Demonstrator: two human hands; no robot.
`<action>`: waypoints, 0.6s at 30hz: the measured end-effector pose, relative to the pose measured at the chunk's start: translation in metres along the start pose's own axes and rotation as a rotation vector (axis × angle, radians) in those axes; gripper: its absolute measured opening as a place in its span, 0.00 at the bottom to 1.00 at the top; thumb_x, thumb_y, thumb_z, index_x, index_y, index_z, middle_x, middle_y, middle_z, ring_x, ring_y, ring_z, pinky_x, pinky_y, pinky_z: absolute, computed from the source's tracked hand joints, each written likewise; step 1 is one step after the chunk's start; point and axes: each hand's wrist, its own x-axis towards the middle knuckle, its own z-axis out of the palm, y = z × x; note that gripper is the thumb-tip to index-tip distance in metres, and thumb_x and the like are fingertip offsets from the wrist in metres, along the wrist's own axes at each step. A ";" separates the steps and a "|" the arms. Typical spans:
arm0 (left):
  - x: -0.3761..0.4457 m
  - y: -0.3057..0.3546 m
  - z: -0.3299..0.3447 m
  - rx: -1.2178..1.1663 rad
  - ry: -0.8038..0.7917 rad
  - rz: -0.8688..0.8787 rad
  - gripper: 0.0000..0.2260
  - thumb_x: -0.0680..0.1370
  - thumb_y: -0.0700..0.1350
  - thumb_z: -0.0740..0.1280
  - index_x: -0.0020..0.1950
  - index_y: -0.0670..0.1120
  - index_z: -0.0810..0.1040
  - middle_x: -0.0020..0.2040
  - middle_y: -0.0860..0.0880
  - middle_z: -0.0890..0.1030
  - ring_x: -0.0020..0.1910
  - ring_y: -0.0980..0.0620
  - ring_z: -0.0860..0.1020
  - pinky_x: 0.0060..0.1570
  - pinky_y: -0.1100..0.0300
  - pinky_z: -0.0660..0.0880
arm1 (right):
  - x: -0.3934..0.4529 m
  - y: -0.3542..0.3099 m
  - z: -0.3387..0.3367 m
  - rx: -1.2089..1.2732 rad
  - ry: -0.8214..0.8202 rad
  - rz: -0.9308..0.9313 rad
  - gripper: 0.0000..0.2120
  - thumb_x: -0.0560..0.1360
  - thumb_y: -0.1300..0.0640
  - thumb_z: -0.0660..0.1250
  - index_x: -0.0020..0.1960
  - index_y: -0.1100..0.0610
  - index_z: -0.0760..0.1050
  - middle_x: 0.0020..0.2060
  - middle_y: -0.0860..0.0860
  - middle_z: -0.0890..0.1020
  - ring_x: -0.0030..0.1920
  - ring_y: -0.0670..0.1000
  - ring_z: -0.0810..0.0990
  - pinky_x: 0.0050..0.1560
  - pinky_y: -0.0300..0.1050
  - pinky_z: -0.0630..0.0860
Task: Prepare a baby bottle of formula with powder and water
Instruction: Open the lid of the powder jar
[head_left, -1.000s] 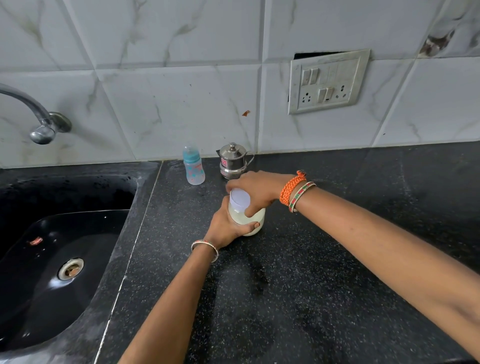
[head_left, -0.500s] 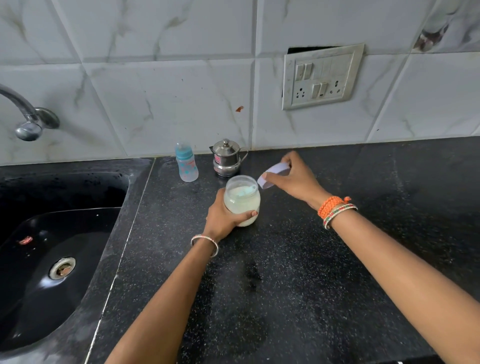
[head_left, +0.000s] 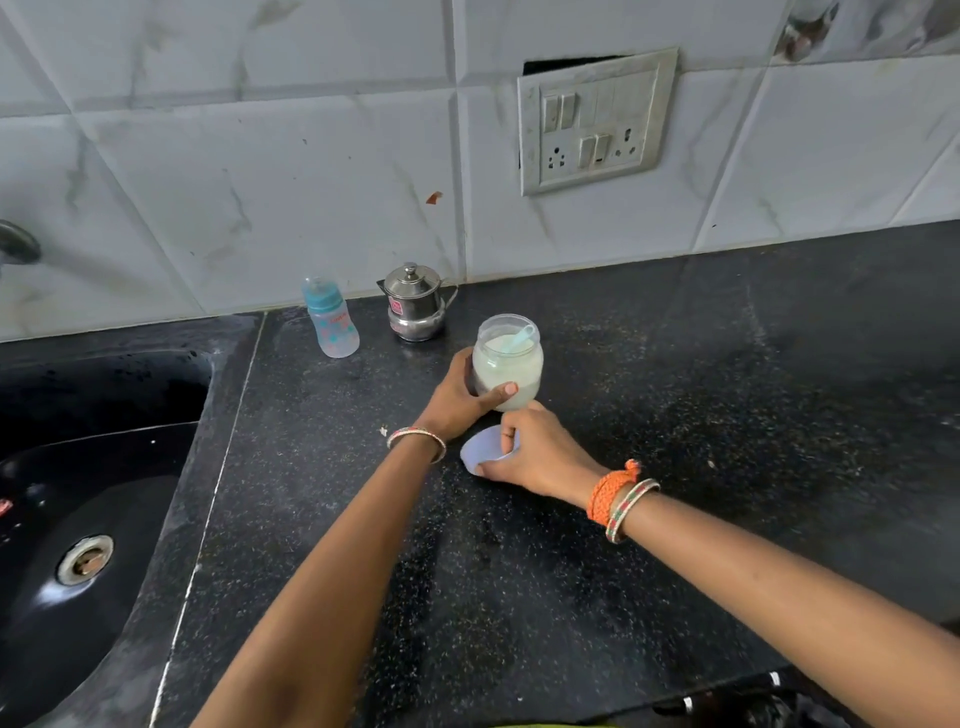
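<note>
A clear jar of white powder (head_left: 511, 366) stands uncapped on the black counter (head_left: 675, 415), with a pale blue scoop (head_left: 521, 338) lying inside on the powder. My left hand (head_left: 462, 400) is wrapped around the jar's left side. Just in front of the jar, my right hand (head_left: 535, 449) holds the pale lilac lid (head_left: 483, 451) flat against the counter. A small baby bottle (head_left: 331, 325) with a blue cap stands upright near the wall. Beside it on the right sits a small lidded steel pot (head_left: 415, 306).
A black sink (head_left: 78, 493) with a metal drain lies to the left, its edge close to the bottle. Part of a tap (head_left: 15, 244) shows at the far left. A switch and socket plate (head_left: 597, 119) is set in the tiled wall.
My right hand took the lid off the jar, swung it to the right, then brought it down in front of the jar onto the counter. The left hand kept hold of the jar.
</note>
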 end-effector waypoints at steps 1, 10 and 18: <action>-0.004 -0.001 -0.005 0.002 -0.021 0.000 0.33 0.71 0.51 0.73 0.70 0.48 0.61 0.65 0.54 0.69 0.65 0.57 0.68 0.63 0.60 0.66 | -0.002 -0.001 0.002 -0.038 0.009 -0.041 0.16 0.66 0.49 0.75 0.37 0.54 0.67 0.48 0.51 0.70 0.47 0.52 0.74 0.42 0.45 0.70; -0.067 -0.012 -0.028 -0.085 0.242 -0.007 0.09 0.76 0.34 0.64 0.51 0.46 0.77 0.50 0.48 0.82 0.51 0.53 0.79 0.50 0.67 0.76 | -0.024 0.016 0.010 -0.484 -0.048 -0.171 0.16 0.68 0.44 0.67 0.44 0.56 0.71 0.56 0.55 0.69 0.55 0.58 0.72 0.52 0.50 0.73; -0.079 0.002 -0.016 -0.140 0.321 -0.002 0.13 0.74 0.31 0.60 0.49 0.46 0.78 0.49 0.47 0.81 0.47 0.53 0.79 0.46 0.66 0.76 | 0.009 -0.022 -0.032 -0.461 0.564 -0.348 0.16 0.69 0.47 0.65 0.49 0.57 0.74 0.47 0.54 0.76 0.47 0.56 0.74 0.43 0.50 0.72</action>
